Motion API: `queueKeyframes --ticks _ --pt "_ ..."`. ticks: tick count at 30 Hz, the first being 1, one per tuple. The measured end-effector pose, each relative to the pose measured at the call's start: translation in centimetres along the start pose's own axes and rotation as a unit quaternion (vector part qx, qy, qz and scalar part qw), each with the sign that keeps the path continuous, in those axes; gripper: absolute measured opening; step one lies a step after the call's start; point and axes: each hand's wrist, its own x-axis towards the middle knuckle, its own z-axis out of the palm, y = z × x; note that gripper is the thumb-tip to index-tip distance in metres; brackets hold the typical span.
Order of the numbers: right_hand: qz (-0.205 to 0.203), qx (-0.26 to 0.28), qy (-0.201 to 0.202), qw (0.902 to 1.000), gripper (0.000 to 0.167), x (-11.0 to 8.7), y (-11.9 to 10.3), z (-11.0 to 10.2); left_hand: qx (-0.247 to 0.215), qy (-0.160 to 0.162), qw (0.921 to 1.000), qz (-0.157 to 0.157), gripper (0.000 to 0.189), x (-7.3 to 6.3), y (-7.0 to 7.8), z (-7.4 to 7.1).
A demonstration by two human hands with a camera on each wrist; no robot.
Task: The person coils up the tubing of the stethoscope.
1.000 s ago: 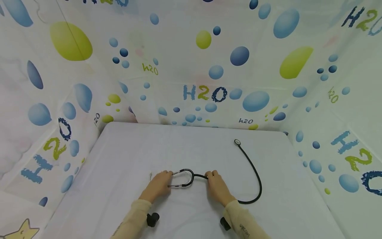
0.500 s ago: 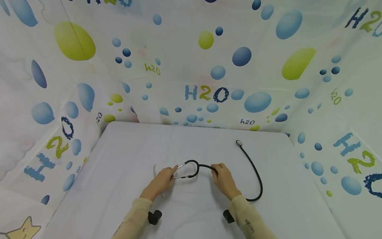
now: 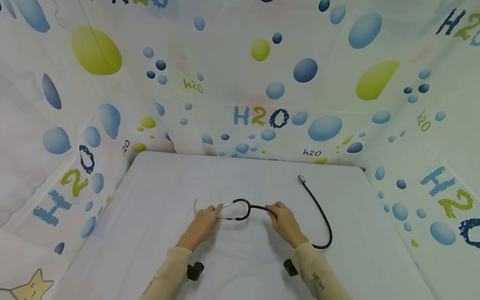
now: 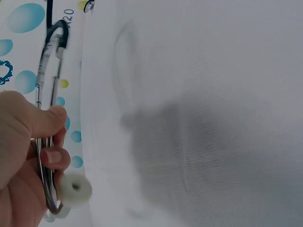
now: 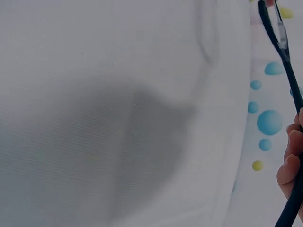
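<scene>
A black stethoscope [image 3: 248, 211] spans both hands in the head view, its headset raised above the white table. My left hand [image 3: 204, 223] grips the two metal ear tubes [image 4: 43, 170]; a pale eartip [image 4: 75, 188] pokes out below the fingers in the left wrist view. With thumb and fingers, my right hand [image 3: 283, 221] pinches the black tubing [image 5: 292, 82] just past the Y-joint. From there the tubing loops out on the table to the right, up to the round chest piece [image 3: 301, 179]. The right wrist view shows only the fingertips [image 5: 288, 170] at its edge.
The table [image 3: 168, 179] has a white cover, with its far edge against a patterned backdrop [image 3: 225, 62] that rises at the back and on both sides. A small black device [image 3: 195, 271] is strapped at each wrist. The hands cast shadows on the cover.
Both hands have lifted the headset off the table and moved slightly away from the body. The right hand has shifted right, and the loop of tubing follows a little.
</scene>
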Motion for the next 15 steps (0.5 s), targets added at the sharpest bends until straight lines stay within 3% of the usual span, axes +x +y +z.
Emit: queueKeyframes --ticks 5,11,15 --pt "0.008 -0.02 -0.019 0.9996 0.016 0.3 -0.3 -0.4 -0.058 0.034 0.9976 0.017 0.039 0.3 0.0 -0.3" --pt "0.041 -0.027 -0.129 0.9904 0.028 -0.3 -1.2 0.3 -0.092 0.081 0.9913 0.048 0.041 0.7 0.4 -0.4" --pt "0.029 -0.041 -0.196 0.9794 0.034 -0.9 -2.7 1.3 -0.117 0.086 0.989 0.03 0.043 0.9 1.2 -0.2"
